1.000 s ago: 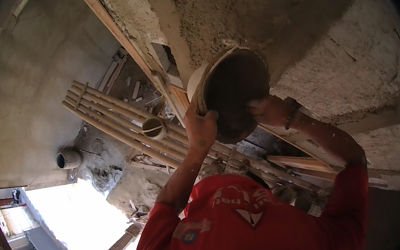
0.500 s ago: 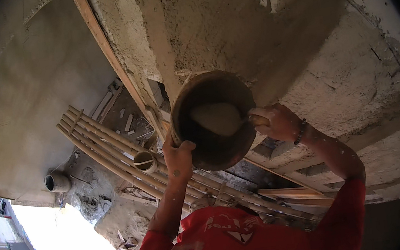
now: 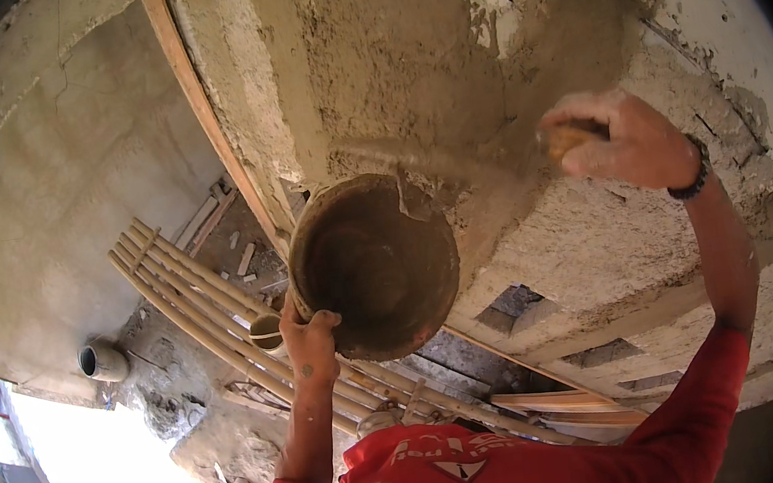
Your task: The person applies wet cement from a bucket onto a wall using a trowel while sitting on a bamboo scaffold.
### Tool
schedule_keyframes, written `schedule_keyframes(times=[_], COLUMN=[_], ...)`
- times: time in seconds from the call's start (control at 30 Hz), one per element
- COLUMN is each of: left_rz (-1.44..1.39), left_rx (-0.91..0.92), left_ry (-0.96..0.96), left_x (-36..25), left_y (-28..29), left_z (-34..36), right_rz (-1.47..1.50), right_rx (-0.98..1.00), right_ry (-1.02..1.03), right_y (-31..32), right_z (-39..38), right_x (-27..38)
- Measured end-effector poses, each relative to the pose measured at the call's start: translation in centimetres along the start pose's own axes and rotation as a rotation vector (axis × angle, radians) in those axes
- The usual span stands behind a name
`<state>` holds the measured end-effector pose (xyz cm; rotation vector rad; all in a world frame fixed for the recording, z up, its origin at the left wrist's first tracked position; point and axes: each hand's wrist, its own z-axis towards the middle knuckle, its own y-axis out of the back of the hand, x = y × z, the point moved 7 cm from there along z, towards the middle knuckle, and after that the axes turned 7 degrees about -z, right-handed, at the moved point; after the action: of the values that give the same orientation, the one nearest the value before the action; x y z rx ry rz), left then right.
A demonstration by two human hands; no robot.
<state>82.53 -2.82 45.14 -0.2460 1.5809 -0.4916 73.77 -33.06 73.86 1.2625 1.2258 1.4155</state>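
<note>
My left hand [image 3: 310,340] grips the rim of a round, dark bucket [image 3: 379,262], its thumb over the near edge. The bucket's mouth faces me, with wet mortar coating the inside wall. Up and to the right, my right hand [image 3: 627,137] is closed round the wooden handle of a trowel [image 3: 569,140]. The trowel's blade is smeared by motion in front of the plastered wall [image 3: 404,66], above the bucket's far rim. Darker, wet-looking mortar covers part of that wall; rough, paler patches lie at the right.
Below stands a platform of bamboo poles [image 3: 196,299] with a small pail [image 3: 265,332] on it. Another bucket [image 3: 103,361] sits on the rubble-strewn floor at the left. A wooden batten [image 3: 207,119] runs along the wall's edge. Planks [image 3: 561,402] lie at lower right.
My right hand has lifted the trowel out of the bucket, up and right toward the wall. The mortar heap seen in the bucket is gone from view. The bucket sits lower and farther left.
</note>
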Motion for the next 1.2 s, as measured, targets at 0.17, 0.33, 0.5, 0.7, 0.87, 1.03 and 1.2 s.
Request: schedule_keyframes(times=[0.17, 0.33, 0.5, 0.7, 0.87, 1.03, 1.2], left_rz=[0.062, 0.055, 0.090, 0.200, 0.438, 0.522, 0.452], left_rx=[0.002, 0.018, 0.016, 0.130, 0.120, 0.096, 0.100], left_ry=[0.030, 0.071, 0.087, 0.038, -0.083, -0.199, -0.114], left_x=[2.4, 3.3, 2.9, 3.8, 2.6, 1.4, 1.4], left_y=[-0.3, -1.7, -2.8, -4.9, -5.4, -5.4, -4.7], left_z=[-0.4, -0.9, -1.2, -1.2, -1.6, -1.8, -1.4], right_rz=[-0.500, -0.434, -0.142, -0.297, -0.881, -0.687, -0.125], right_rx=[-0.680, -0.621, -0.127, 0.111, -0.078, 0.048, 0.165], right_ry=[-0.288, -0.304, -0.212, 0.118, 0.160, 0.151, 0.042], right_y=[14.3, 12.4, -1.8, -18.2, -20.7, -24.5, -28.6], right_z=[-3.4, -4.7, -2.0, -2.9, -0.3, 1.5, 0.6], right_x=[-8.4, -5.7, -4.9, -4.1, 2.2, 0.5, -1.9])
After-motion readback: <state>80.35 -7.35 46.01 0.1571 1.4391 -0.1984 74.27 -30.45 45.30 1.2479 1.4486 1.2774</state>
